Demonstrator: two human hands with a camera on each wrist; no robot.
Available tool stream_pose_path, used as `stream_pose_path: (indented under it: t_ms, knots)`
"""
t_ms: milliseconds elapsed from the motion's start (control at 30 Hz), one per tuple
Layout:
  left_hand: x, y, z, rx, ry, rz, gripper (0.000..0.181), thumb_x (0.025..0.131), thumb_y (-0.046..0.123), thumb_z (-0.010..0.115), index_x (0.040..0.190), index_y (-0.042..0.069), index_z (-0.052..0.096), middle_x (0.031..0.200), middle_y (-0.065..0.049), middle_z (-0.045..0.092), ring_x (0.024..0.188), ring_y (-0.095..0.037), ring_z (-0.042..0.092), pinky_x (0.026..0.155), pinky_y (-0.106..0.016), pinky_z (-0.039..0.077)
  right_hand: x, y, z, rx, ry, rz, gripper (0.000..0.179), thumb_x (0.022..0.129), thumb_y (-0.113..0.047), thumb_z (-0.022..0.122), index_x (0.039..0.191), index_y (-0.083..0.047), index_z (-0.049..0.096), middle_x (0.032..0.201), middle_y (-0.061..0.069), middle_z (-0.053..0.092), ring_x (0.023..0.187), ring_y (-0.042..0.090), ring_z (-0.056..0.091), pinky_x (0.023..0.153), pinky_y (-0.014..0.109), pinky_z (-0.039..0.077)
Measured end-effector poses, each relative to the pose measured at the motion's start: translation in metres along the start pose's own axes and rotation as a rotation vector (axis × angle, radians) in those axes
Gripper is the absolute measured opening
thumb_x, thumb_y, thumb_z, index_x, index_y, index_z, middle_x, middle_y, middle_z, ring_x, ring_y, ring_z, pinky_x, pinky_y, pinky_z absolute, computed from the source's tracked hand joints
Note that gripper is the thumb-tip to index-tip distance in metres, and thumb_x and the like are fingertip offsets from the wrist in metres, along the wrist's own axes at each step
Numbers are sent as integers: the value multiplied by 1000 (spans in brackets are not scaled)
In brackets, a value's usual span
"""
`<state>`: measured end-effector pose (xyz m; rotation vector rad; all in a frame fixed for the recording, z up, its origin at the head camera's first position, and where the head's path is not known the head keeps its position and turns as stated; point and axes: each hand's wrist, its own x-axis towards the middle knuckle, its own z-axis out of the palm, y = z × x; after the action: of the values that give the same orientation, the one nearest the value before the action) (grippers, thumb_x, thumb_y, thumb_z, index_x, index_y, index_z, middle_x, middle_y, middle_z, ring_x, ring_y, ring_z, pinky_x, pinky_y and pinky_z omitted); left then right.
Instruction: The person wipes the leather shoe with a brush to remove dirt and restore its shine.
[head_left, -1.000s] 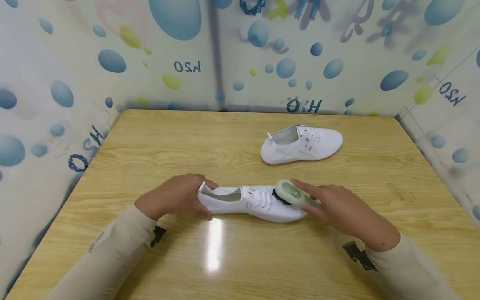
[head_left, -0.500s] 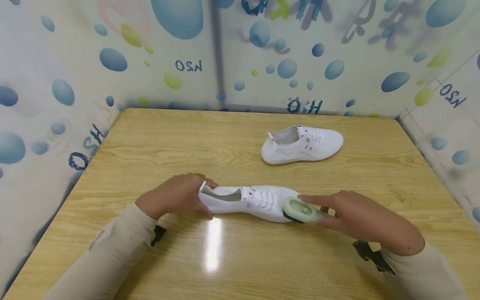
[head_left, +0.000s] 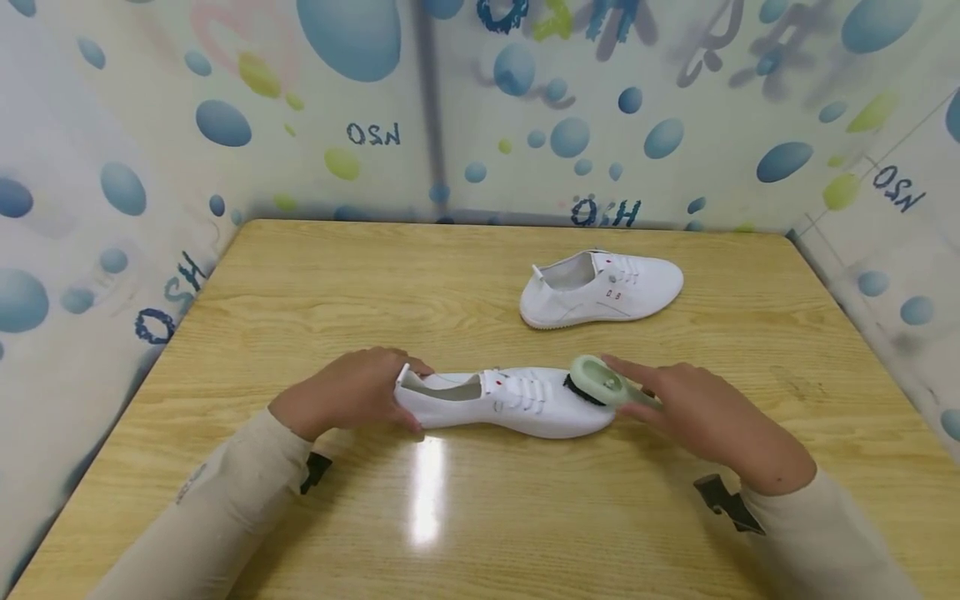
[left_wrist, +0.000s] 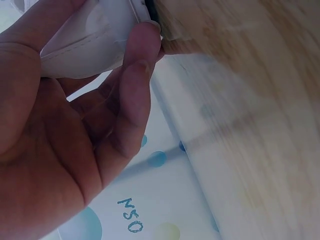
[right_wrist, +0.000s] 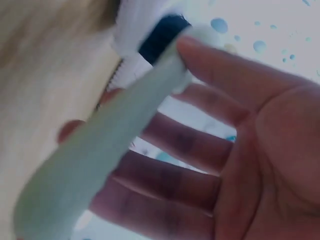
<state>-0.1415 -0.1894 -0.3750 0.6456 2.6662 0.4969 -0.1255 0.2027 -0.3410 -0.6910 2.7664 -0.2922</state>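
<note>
A white lace-up shoe [head_left: 536, 408] lies on the table, its toe toward the right. Around its heel, my left hand [head_left: 356, 393] grips with thumb and fingers; the left wrist view shows the heel [left_wrist: 82, 47] between them. My right hand [head_left: 701, 421] holds a pale green brush [head_left: 597, 381] by its handle. The dark bristles [head_left: 581, 392] touch the top of the shoe near the toe, on the far side. In the right wrist view, the fingers wrap under the green handle [right_wrist: 100, 145], with the thumb up near the brush head.
Another white shoe [head_left: 603, 289] stands farther back on the wooden table [head_left: 360, 283], toe to the right. Walls with a blue and green bubble pattern [head_left: 300, 167] border the table at the back and sides.
The brush went from the top of the shoe down to the near side of the toe, then back up to the far side. My left hand stays at the heel.
</note>
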Motion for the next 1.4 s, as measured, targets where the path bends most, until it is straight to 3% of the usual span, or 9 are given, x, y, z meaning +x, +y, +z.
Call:
stream_pose_path:
  t_ms: [267, 433, 533, 667, 867, 1067, 1400]
  knots:
    - [2, 1, 0, 15, 11, 11, 66, 65, 46, 92, 121, 18, 70, 115, 2, 71, 92, -11, 62, 79, -35, 52, -12, 11, -9, 45, -95, -2, 59, 93, -33, 71, 148, -26, 50, 92, -5, 72, 75, 5, 60, 66, 31, 48]
    - [2, 0, 0, 5, 10, 21, 65, 66, 45, 92, 121, 19, 70, 116, 2, 71, 93, -10, 62, 79, -34, 52, -12, 8, -11, 101, -156, -47, 59, 92, -36, 71, 147, -35, 49, 104, -9, 72, 84, 1, 62, 70, 27, 50]
    - [2, 0, 0, -3, 9, 26, 65, 66, 45, 91, 121, 19, 70, 115, 2, 71, 92, -10, 62, 78, -34, 52, -10, 4, -7, 99, -130, -92, 59, 93, -37, 70, 148, -37, 47, 107, -8, 73, 88, 3, 64, 72, 28, 51]
    - [1, -1, 1, -12, 10, 30, 65, 67, 45, 91, 122, 19, 70, 115, 2, 71, 91, -10, 61, 77, -33, 51, -5, -3, 0, 31, -25, -119, 60, 93, -36, 70, 149, -33, 47, 107, -2, 75, 94, 12, 69, 76, 38, 55]
    - [2, -2, 2, -13, 11, 27, 66, 66, 46, 91, 122, 19, 70, 114, 3, 71, 91, -10, 61, 77, -33, 51, 2, -8, 5, -3, 50, -17, 61, 93, -35, 71, 149, -26, 48, 88, 0, 72, 74, 10, 63, 63, 36, 51]
    - [2, -2, 2, -9, 5, 11, 68, 66, 47, 91, 123, 17, 70, 115, 2, 71, 92, -11, 61, 78, -34, 52, -2, 0, 0, -22, -1, 59, 60, 95, -35, 69, 150, -22, 48, 67, -6, 57, 60, 10, 48, 56, 30, 39]
    - [1, -1, 1, -3, 5, 7, 66, 65, 46, 92, 122, 20, 70, 117, 2, 71, 94, -12, 62, 79, -35, 52, -10, 4, -7, 22, -90, -32, 57, 93, -34, 70, 147, -29, 51, 90, -6, 72, 74, 4, 59, 65, 32, 48]
